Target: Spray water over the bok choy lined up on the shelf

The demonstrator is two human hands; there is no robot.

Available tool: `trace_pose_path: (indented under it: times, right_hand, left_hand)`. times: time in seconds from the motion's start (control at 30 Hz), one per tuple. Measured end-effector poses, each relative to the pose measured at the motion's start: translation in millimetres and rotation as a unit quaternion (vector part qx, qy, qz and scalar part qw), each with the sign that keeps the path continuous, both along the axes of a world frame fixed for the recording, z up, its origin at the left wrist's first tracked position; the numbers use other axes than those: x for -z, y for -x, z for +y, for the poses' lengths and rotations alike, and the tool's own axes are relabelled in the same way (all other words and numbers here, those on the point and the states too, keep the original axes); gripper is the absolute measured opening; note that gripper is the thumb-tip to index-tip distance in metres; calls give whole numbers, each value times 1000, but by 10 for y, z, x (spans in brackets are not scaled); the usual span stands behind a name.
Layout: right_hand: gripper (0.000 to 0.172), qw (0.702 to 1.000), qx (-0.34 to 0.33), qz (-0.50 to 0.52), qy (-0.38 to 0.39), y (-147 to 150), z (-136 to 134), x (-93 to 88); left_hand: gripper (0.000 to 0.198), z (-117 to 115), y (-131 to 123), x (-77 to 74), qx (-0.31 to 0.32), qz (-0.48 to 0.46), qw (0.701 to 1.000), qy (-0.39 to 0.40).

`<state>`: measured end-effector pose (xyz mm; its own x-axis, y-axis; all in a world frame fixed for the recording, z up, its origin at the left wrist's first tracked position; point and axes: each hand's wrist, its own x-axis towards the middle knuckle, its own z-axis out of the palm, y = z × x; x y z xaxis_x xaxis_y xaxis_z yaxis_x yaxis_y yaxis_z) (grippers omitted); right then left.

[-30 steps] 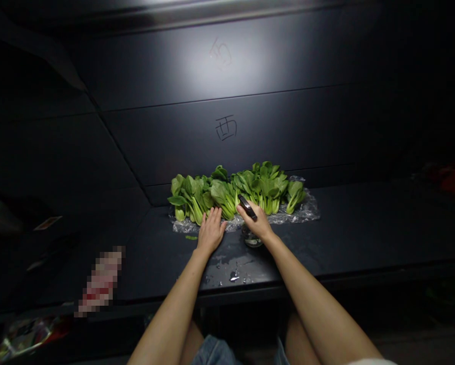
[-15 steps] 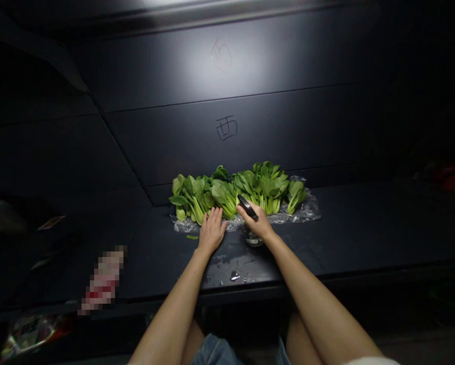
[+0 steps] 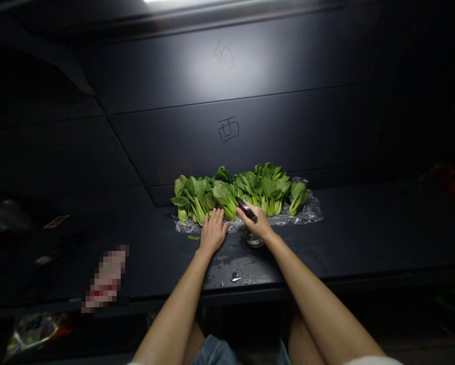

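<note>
A row of green bok choy (image 3: 238, 192) lies on a crinkled clear plastic sheet (image 3: 307, 214) at the back of a dark table (image 3: 364, 238). My left hand (image 3: 213, 232) rests flat with fingers stretched out, fingertips at the stems of the left bunches. My right hand (image 3: 258, 225) is closed around a small dark object (image 3: 246, 209) whose tip points at the middle bunches. A small round glass item (image 3: 252, 240) sits just under that hand, partly hidden.
Water drops (image 3: 233, 268) wet the table in front of me. A dark panelled wall (image 3: 227, 129) with a drawn character stands right behind the greens. A pixelated packet (image 3: 105, 279) and a shiny wrapper (image 3: 33, 329) lie at the lower left.
Both hands stay where they were at the greens. The view has shifted slightly, nothing else moved.
</note>
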<state>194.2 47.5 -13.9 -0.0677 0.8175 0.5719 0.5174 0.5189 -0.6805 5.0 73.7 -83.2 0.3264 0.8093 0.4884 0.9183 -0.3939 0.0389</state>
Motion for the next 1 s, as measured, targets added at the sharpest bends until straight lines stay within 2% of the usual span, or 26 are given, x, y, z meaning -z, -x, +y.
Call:
trace_pose_path:
  times: [0.13,0.43,0.7,0.83,1.0]
  right_hand:
    - [34,999,-15,28,9,-18,16,2]
    - [35,997,67,41,-5,-196,86,27]
    - [39,990,100,95,4,-299,181,73]
    - [40,987,133,92,-5,-309,174,99]
    - [38,988,136,77,0,-296,130,98]
  left_hand:
    - [56,-1,-3,-3,-2,-1,1000,5]
    - [58,36,6,18,5,-3,1000,9]
    - [59,30,14,29,7,-5,1000,2]
    - [59,19,9,22,4,-5,1000,4]
    - [58,15,1,22,3,-9,1000,0]
